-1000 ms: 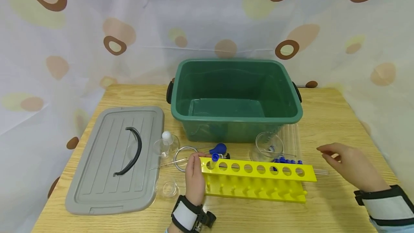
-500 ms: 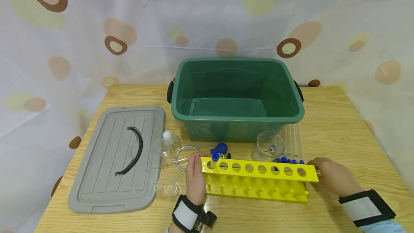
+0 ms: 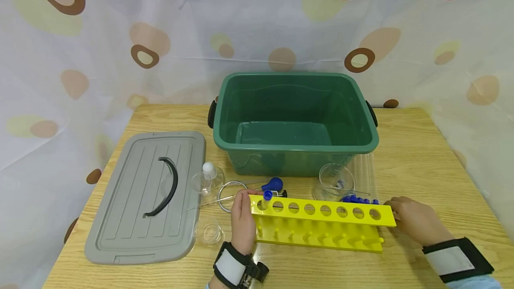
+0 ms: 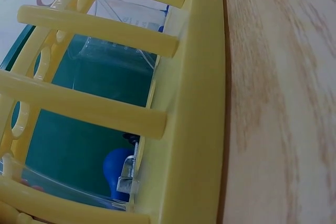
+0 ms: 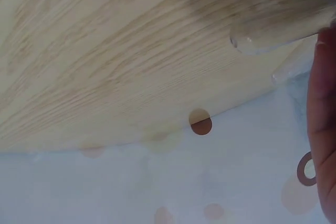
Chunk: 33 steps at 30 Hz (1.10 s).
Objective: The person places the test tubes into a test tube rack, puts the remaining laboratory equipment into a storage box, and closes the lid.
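Observation:
A yellow test tube rack stands upright on the table, spanning the room between both hands. My left hand grips its left end, the fingers partly hidden behind it. One blue-capped test tube stands in the leftmost hole. At the rack's right end my right hand has its fingertips just behind the corner. In the right wrist view, its fingers hold a clear glass test tube whose rounded end points away from them; the tube's other end is out of sight. Yellow pegs fill the left wrist view.
Behind the rack lie blue caps, a glass beaker, a blue rubber bulb and a metal ring. Small glassware sits left of my left hand. Farther out are a green bin and its grey lid.
My right hand has moved left to the rack's right end and taken hold of the glass tube that stuck out behind it. The left hand and rack have stayed in place.

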Available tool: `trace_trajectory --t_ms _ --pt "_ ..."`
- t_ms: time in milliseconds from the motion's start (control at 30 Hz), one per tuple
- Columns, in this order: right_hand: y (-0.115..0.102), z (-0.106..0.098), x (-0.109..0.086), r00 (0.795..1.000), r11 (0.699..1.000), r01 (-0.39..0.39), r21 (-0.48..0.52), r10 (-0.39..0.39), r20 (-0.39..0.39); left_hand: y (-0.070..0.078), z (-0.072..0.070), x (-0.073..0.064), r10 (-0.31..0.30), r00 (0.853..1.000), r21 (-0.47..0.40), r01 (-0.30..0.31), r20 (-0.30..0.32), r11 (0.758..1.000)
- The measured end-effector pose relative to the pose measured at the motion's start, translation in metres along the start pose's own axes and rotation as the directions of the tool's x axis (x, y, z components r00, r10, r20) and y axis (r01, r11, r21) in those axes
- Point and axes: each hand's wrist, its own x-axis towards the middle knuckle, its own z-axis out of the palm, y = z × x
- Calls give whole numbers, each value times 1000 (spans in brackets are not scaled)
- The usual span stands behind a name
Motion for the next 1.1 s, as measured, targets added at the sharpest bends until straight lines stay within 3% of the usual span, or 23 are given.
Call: trace_trajectory --t_ms 300,500,600,733,967,1100 --pt "13 -12 -12 997 996 -26 83 32 -75 -1 0 1 -39 999 -23 39 -2 999" --pt "26 -23 -19 989 981 -124 152 135 -61 0 0 1 -47 999 -21 47 -2 999" --pt "29 -29 -23 978 966 -161 201 184 -100 1 0 1 -53 999 -21 53 -3 998" --pt "28 -38 -28 947 940 -168 295 237 -217 1 0 1 -53 999 -22 53 -4 998" --pt "11 -60 -32 847 890 -26 456 262 -462 1 0 1 -51 999 -24 51 -6 998" --pt "-4 -75 -32 816 877 6 480 273 -509 1 1 1 -46 999 -20 45 -5 999"
